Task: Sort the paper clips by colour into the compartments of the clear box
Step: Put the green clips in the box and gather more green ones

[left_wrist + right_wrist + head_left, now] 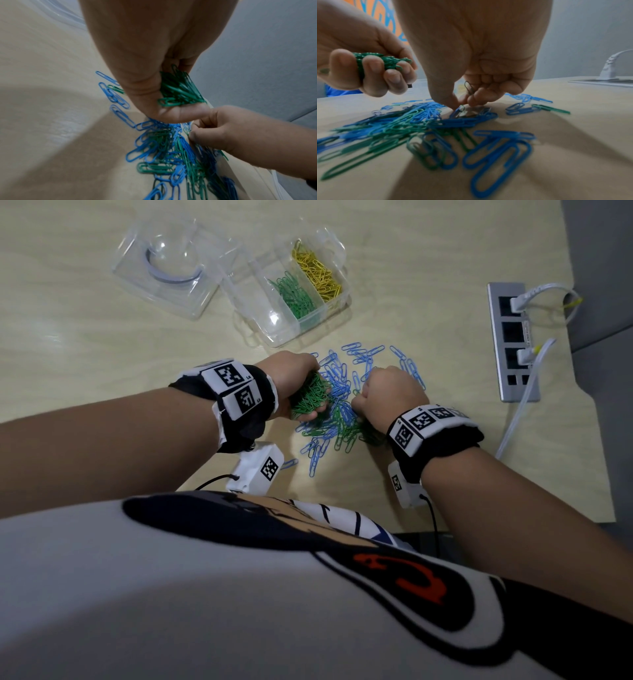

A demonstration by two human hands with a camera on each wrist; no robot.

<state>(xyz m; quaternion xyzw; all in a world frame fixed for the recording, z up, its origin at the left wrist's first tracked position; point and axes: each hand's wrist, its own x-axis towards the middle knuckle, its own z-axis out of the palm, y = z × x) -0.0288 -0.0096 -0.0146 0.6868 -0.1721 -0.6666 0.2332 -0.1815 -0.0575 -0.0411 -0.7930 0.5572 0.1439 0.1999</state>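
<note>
The left hand (297, 378) had its grip curled tight round a thick bunch of green paper clips (178, 90), seemingly saving them up so they could go to the box in one trip. The right hand (390, 397) pinched with thumb and forefinger at a clip in the mixed pile (339, 412), a dark clip or two already tucked under its curled fingers (488, 94). Blue clips (363, 354) lay scattered loose on the surface (102, 354) around both hands, apparently left for last. Beyond them stood the clear box (274, 328), green clips in its middle compartment (296, 297), yellow clips in the far one (318, 273), the near one bare. Its lid (171, 265) lay alongside.
</note>
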